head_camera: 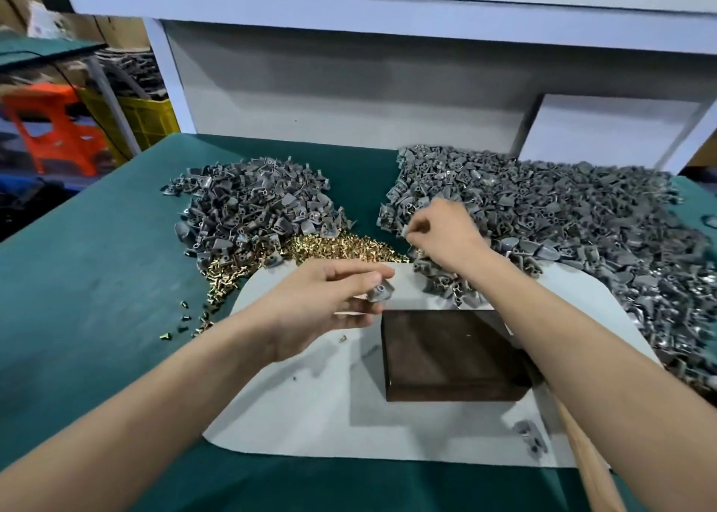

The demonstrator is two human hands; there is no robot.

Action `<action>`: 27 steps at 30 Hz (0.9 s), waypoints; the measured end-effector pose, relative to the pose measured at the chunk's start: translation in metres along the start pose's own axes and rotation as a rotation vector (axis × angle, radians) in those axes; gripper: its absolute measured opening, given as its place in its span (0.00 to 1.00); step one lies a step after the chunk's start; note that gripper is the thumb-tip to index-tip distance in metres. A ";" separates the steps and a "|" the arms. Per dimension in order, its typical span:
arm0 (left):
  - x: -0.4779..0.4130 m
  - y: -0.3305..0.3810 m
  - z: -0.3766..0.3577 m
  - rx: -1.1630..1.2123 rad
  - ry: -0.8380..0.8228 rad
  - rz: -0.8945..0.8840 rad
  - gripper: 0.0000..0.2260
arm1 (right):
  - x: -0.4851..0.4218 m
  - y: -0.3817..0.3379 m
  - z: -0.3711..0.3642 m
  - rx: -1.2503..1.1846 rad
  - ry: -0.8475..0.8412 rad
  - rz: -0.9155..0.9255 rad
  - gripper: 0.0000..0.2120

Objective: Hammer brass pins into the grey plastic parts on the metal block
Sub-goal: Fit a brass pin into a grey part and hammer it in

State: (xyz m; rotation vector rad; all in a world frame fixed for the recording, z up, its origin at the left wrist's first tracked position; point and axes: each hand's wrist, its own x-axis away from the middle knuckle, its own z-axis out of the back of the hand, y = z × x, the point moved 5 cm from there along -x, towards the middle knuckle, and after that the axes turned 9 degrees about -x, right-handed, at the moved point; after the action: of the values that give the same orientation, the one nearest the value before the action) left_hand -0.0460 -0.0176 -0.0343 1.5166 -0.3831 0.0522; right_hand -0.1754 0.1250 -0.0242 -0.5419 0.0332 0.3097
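Brass pins (329, 246), heaped centre-left: tiny, light, slick. Pinch one by the shank. Your left hand (326, 302) pinches one grey plastic part (380, 291) in its fingertips, just beyond the metal block (450, 352); the part is probably light and stiff. Right hand (438, 236) is curled at the right pile (562, 220), blurred, so you cannot tell its grip. Wooden handle (589, 461) near right, head hidden.

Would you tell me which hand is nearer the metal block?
Left. The left hand is beside the far left corner of the metal block; the right hand is farther back, over the grey parts.
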 end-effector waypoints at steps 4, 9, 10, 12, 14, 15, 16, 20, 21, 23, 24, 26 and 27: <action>0.019 0.005 -0.010 -0.005 -0.052 -0.052 0.11 | -0.007 -0.011 -0.024 0.131 -0.119 -0.025 0.07; 0.049 0.020 -0.020 -0.073 -0.071 -0.195 0.15 | -0.005 -0.009 -0.026 0.257 -0.103 -0.043 0.10; 0.052 0.022 -0.021 -0.070 -0.060 -0.213 0.14 | -0.005 -0.009 -0.027 0.262 -0.111 -0.050 0.11; 0.052 0.021 -0.021 -0.073 -0.033 -0.225 0.11 | -0.006 -0.007 -0.027 0.263 -0.118 -0.079 0.12; 0.047 0.018 -0.019 -0.093 0.006 -0.228 0.05 | -0.008 -0.005 -0.028 0.250 -0.134 -0.111 0.13; 0.044 0.015 -0.018 -0.107 0.021 -0.236 0.04 | -0.009 -0.004 -0.028 0.244 -0.147 -0.124 0.13; 0.041 0.012 -0.018 -0.128 0.034 -0.255 0.03 | -0.009 -0.004 -0.029 0.239 -0.157 -0.136 0.13; 0.023 -0.005 -0.024 -0.324 0.139 -0.349 0.04 | -0.012 -0.008 -0.029 0.282 -0.111 -0.172 0.11; 0.019 -0.011 -0.026 -0.397 0.193 -0.363 0.05 | -0.011 -0.010 -0.029 0.308 -0.096 -0.171 0.11; 0.015 -0.016 -0.029 -0.497 0.281 -0.446 0.06 | -0.011 -0.013 -0.029 0.341 -0.094 -0.155 0.12; 0.015 -0.018 -0.032 -0.519 0.296 -0.508 0.05 | -0.011 -0.014 -0.030 0.345 -0.103 -0.144 0.12; 0.017 -0.022 -0.036 -0.578 0.306 -0.608 0.03 | -0.009 -0.013 -0.031 0.325 -0.123 -0.128 0.10; 0.017 -0.024 -0.037 -0.603 0.313 -0.626 0.03 | -0.008 -0.012 -0.031 0.304 -0.126 -0.120 0.10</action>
State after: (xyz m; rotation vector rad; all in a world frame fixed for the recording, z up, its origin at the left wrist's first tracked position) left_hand -0.0156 0.0138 -0.0527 0.9508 0.3182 -0.2932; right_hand -0.1776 0.0974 -0.0435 -0.2214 -0.0733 0.2155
